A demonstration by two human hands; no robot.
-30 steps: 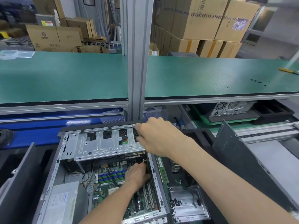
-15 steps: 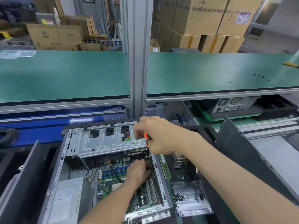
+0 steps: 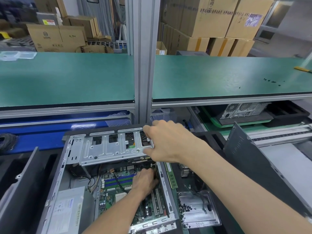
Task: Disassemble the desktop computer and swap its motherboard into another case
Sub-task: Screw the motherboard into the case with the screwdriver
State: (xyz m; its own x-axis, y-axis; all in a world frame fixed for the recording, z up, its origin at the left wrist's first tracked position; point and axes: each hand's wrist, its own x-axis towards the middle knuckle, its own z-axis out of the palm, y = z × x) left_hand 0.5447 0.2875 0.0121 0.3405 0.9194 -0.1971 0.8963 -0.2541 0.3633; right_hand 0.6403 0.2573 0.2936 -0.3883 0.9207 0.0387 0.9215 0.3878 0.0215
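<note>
The silver perforated steel drive cage at the far end of the open grey desktop case is now gripped at its right end by the right hand, thumb below and fingers curled over the top edge. An orange tool handle was glimpsed under this hand half a second ago; it is no longer seen, so whether it is retained cannot be told. The cage looks slightly raised compared with a second ago. The left hand is kept low under the cage on the green motherboard, fingers curled at the case wall; what is pinched, likely a connector, is hidden. Judgement: cage being lifted for access, board still seated in the case, extraction not yet reached.
</note>
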